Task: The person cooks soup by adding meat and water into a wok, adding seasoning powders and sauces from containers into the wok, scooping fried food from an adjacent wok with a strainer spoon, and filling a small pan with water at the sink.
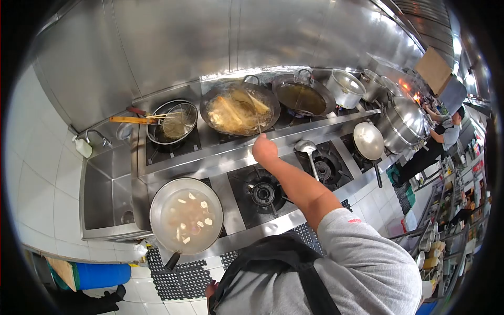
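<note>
My right hand (265,149) is closed round the thin metal handle of a long utensil (258,122). The utensil's head lies down in a wok (206,119) of bubbling oil, and its shape is hard to make out there. Long pale golden pieces of food (233,109) fry in that oil. Only a bit of my left hand (211,289) shows low beside my body, its fingers mostly hidden. In front of me, a wide pan (152,210) holds cloudy liquid with white pieces. A ladle (306,146) rests on the stove near my right forearm.
Left of the frying wok sits a pan (181,140) with strainers; right of it, another wok of oil (302,100). Pots (346,89), a small pan (368,140) and a steamer (401,126) stand farther right. A person (446,134) works near flames. A sink (107,184) lies left.
</note>
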A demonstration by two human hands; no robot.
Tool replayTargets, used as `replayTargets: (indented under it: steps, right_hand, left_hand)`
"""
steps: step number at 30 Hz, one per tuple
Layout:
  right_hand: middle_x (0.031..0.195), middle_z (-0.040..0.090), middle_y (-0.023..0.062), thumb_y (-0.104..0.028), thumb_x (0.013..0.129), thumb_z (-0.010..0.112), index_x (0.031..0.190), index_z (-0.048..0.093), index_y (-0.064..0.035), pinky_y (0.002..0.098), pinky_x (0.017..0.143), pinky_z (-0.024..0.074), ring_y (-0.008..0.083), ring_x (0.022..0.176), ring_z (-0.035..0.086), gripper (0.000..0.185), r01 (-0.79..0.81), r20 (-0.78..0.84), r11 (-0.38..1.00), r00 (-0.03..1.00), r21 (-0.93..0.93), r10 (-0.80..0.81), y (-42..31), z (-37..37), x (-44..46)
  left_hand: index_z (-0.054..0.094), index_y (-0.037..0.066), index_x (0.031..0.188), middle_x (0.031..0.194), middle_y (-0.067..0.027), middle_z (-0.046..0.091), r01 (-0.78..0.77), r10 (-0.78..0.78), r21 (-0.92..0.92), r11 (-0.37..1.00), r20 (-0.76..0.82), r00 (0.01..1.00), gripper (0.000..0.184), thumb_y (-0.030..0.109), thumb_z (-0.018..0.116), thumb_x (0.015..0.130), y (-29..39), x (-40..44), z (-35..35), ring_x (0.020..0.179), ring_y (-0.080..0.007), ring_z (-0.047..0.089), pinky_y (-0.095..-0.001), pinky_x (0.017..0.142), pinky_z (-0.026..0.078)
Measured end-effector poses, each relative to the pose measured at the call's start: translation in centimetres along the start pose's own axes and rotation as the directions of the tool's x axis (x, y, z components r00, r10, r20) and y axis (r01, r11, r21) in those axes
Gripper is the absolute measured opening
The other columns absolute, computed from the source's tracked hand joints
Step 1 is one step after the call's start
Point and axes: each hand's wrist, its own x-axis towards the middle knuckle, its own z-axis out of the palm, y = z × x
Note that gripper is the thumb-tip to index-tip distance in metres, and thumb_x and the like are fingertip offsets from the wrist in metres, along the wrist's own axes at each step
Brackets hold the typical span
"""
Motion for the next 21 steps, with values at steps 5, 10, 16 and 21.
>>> replayTargets:
  steps: [5, 10, 16, 21]
  right_hand:
    - [0.111, 0.067, 0.0318, -0.016, 0.093, 0.051, 0.117, 0.050, 0.0098, 0.0477, 0.091, 0.0542, 0.0427, 0.107, 0.067, 0.036, 0.032, 0.087, 0.998, 0.996, -0.050, -0.028, 1.6, 1.1, 1.4]
    - [0.115, 0.065, 0.0337, -0.014, 0.090, 0.053, 0.117, 0.051, 0.0117, 0.0470, 0.094, 0.0527, 0.0443, 0.111, 0.065, 0.038, 0.037, 0.064, 0.999, 0.997, -0.014, -0.036, 2.4, -0.7, 1.9]
    - [0.107, 0.066, 0.0348, -0.011, 0.088, 0.049, 0.114, 0.054, 0.0097, 0.0516, 0.093, 0.0508, 0.0480, 0.105, 0.065, 0.033, 0.006, -0.023, 0.993, 1.000, 0.118, -0.004, 0.1, -2.5, -1.4]
    - [0.102, 0.067, 0.0349, -0.009, 0.087, 0.049, 0.114, 0.054, 0.0095, 0.0501, 0.090, 0.0527, 0.0474, 0.098, 0.067, 0.033, 0.008, 0.054, 0.990, 0.998, 0.144, -0.016, -0.6, -2.4, -0.9]
  left_hand:
    - [0.067, 0.015, 0.117, 0.100, -0.0169, 0.072, -0.153, 0.065, -0.568, 0.809, -0.173, 0.983, 0.038, 0.042, 0.067, 0.090, 0.1, -0.3, 1.4, 0.096, -0.0392, 0.070, -0.0489, 0.076, 0.057]
    - [0.066, 0.021, 0.121, 0.110, -0.0183, 0.070, 0.175, -0.186, 0.118, 0.977, 0.094, 0.978, 0.044, 0.052, 0.057, 0.091, 0.0, -0.3, 1.2, 0.102, -0.0390, 0.068, -0.0519, 0.084, 0.054]
    - [0.066, 0.019, 0.118, 0.111, -0.0166, 0.070, 0.074, -0.084, 0.078, 0.994, 0.137, 0.987, 0.038, 0.045, 0.058, 0.092, -0.4, -0.4, 0.0, 0.102, -0.0383, 0.067, -0.0513, 0.085, 0.053]
    - [0.066, 0.017, 0.117, 0.111, -0.0152, 0.070, -0.046, 0.040, 0.075, 0.996, 0.088, 0.995, 0.033, 0.038, 0.059, 0.093, -0.3, 0.4, -0.7, 0.103, -0.0377, 0.067, -0.0508, 0.085, 0.053]
